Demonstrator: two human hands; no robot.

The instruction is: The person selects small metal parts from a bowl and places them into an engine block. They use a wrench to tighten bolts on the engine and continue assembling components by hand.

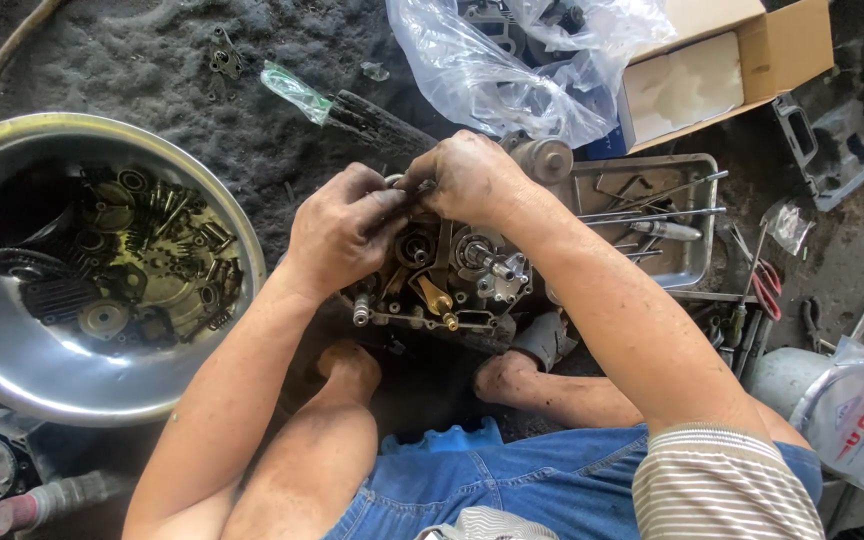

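Together, both hands, left (337,232) and right (467,178), are pinched on a small part at the top of an engine case (452,285). The case is set on the floor between the feet, beside a metal bowl (12,350) of parts.

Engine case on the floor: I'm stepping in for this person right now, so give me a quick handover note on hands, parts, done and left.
Left hand and right hand both pinch a small part at the top edge of the open engine case; what it is stays hidden. Removed oily parts sit in the steel bowl on the left. Tools lie in the metal tray on the right. Done: case opened, gears exposed. Left: the part under the fingers.
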